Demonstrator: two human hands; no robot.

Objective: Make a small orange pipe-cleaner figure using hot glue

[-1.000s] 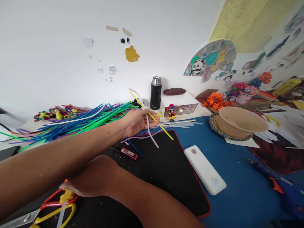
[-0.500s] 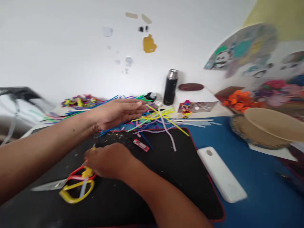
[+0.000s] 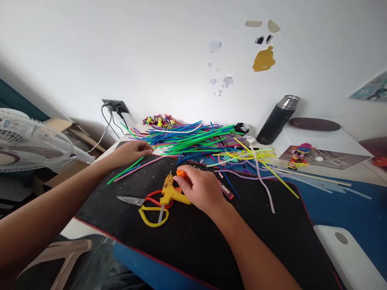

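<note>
My left hand (image 3: pixel 133 154) is closed, fingertips pressed together at the left end of a heap of coloured pipe cleaners (image 3: pixel 193 141); whether it grips one I cannot tell. Low over the black mat (image 3: pixel 187 241), my right hand (image 3: pixel 202 188) pinches a small fuzzy orange piece (image 3: pixel 182 173). Just left of that hand lies a yellow glue gun (image 3: pixel 167 190), a clear glue stick (image 3: pixel 161 214) poking from its rear. Scissors (image 3: pixel 133 200) with red and yellow handles rest open against the gun. A pink lighter (image 3: pixel 226 190) is partly hidden behind my right hand.
A black flask (image 3: pixel 276 121) and a small pipe-cleaner figure (image 3: pixel 299 155) stand at the back right. A white power bank-like block (image 3: pixel 347 249) lies at the right. On the left are a fan (image 3: pixel 33 141) and a wall socket (image 3: pixel 115 105) with cords.
My view has swung left. My left hand has gone from stretched flat to closed, at the pipe cleaners' left end. My right hand now sits right of the glue gun, the orange piece showing.
</note>
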